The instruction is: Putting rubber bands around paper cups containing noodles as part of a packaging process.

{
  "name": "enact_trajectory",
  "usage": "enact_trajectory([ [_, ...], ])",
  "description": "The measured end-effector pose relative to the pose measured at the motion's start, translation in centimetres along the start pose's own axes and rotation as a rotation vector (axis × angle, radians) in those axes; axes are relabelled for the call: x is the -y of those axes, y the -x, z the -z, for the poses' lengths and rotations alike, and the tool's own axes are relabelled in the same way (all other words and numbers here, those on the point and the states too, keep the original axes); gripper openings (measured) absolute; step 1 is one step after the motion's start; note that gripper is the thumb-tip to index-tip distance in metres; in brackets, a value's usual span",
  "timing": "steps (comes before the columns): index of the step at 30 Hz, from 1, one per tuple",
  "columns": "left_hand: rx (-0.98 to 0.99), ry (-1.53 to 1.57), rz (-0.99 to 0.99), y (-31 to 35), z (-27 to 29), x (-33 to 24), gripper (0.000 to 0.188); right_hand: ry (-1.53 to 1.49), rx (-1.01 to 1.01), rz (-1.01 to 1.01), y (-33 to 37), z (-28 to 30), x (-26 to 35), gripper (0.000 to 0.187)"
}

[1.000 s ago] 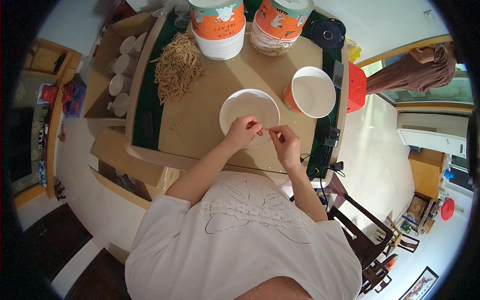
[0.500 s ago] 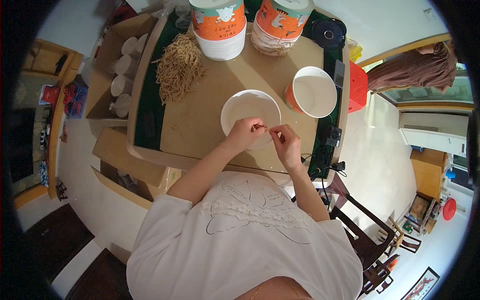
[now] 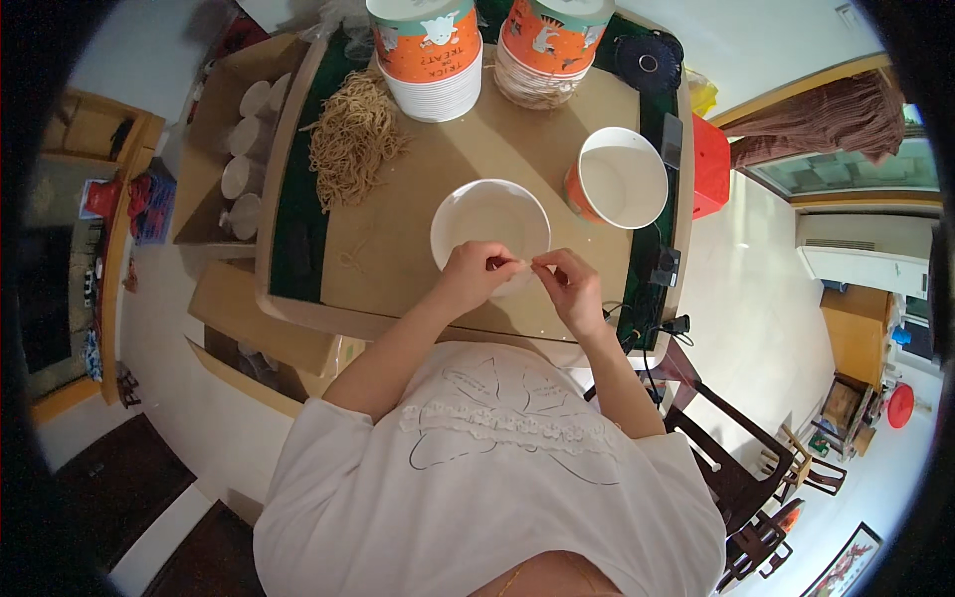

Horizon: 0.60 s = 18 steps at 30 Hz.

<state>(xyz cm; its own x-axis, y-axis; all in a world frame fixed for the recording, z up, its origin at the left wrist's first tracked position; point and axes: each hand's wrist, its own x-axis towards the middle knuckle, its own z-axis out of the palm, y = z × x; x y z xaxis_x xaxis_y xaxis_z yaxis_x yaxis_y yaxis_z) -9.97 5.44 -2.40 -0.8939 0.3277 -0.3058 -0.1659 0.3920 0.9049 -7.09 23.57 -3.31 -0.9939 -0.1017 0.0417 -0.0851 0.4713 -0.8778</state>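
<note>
Over the near rim of a white paper bucket (image 3: 487, 209), my left hand (image 3: 477, 273) and my right hand (image 3: 571, 289) meet almost fingertip to fingertip. Both are closed in a pinch. Only a tiny tan bit shows between the fingertips; it looks like the end of a thin cord. The bucket stands upright with its mouth facing up. To its right is a second bucket (image 3: 623, 179), orange outside and white inside. A tangled heap of tan cords (image 3: 353, 139) lies at the far left of the table, and a loose strand (image 3: 350, 259) rests nearer to me.
Two bucket stacks stand at the back: one orange and white (image 3: 433, 85), the other (image 3: 547, 80) with tan cord around its lower part. A round dark object (image 3: 649, 62) sits in the back right corner. Black cables (image 3: 652, 343) hang at the right edge. Open cartons (image 3: 204, 189) stand left.
Both hands stay pinched together over the bucket's near rim, with the left fingers slightly turned. The table things sit a little further left in the picture.
</note>
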Motion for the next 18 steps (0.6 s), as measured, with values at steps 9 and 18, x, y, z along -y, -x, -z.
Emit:
enact_trajectory([
  [9,0.06,0.144,-0.024,3.5,0.7,-3.0,0.012,0.079,0.051,0.075,0.6,0.1,-2.2,0.011],
  [18,0.146,0.25,0.011,4.2,0.5,-2.9,0.011,0.116,0.134,0.232,0.1,0.4,-2.6,0.009],
])
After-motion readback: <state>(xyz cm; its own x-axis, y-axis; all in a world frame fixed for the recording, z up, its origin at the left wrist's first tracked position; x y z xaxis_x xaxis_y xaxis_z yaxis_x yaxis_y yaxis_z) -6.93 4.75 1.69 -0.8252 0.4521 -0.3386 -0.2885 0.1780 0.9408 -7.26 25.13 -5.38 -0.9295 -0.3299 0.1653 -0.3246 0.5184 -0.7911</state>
